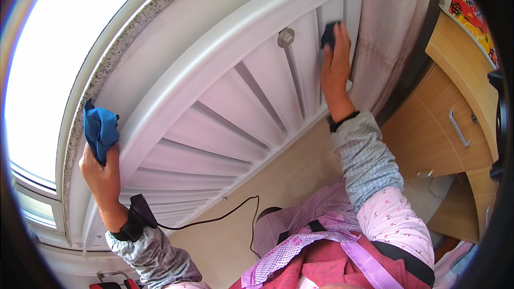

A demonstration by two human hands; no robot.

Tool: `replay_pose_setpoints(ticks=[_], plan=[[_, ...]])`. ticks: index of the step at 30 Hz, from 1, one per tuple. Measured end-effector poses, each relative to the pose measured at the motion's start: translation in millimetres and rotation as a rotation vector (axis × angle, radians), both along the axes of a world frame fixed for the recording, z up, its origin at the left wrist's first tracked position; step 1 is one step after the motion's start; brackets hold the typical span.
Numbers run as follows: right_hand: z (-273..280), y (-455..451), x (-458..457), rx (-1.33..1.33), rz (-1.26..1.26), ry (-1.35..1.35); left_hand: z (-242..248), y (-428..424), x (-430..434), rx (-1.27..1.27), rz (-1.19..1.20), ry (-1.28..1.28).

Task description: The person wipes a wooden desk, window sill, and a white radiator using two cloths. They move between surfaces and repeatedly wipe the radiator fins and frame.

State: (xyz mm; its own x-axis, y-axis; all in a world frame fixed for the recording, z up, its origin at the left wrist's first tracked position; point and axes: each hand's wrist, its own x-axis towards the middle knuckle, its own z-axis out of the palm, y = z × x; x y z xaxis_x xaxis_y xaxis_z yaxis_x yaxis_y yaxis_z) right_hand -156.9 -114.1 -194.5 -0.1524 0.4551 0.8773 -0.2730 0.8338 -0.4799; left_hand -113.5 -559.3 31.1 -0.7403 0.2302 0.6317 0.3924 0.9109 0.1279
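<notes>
A white radiator (pixel 225 100) with tall vertical columns stretches along the wall in front of me. My left hand (pixel 100 172) grips a crumpled blue cloth (pixel 99 126) between the radiator's top rail and the speckled stone window sill (pixel 116 54). Over at the radiator's right end, my right hand (pixel 338 68) holds a dark blue cloth (pixel 329 35) at the columns, its fingers stretched along them and slightly blurred. Part of that cloth is hidden behind the fingers. A metal bolt with a round washer (pixel 286 37) sits between two columns, left of my right hand.
A bright window (pixel 60 48) lies beyond the sill. Right of the radiator hangs a pale curtain (pixel 395 36), then a wooden cabinet (pixel 437 116) with metal handles. A black cable (pixel 209 221) runs from my left wrist device (pixel 142 210) above the beige floor (pixel 213 245).
</notes>
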Motion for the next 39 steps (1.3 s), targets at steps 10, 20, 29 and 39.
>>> replay_pose_setpoints(ticks=[10, 20, 29, 39], plan=[[30.8, 2.1, 7.1, 0.019, -0.034, -0.009, -1.7, -0.8, -0.8, -0.001, -0.038, 0.039], [-33.9, 1.3, 30.5, -0.383, 0.087, -0.221, -0.8, -1.3, -1.8, 0.028, -0.010, -0.007], [33.9, 18.3, -17.3, -0.261, 0.153, 0.180, 0.1, -3.0, -1.6, 0.011, 0.007, -0.017], [-90.8, 7.2, 11.3, -0.761, 0.104, -0.226, 0.2, -0.5, -1.2, 0.011, 0.038, -0.031]])
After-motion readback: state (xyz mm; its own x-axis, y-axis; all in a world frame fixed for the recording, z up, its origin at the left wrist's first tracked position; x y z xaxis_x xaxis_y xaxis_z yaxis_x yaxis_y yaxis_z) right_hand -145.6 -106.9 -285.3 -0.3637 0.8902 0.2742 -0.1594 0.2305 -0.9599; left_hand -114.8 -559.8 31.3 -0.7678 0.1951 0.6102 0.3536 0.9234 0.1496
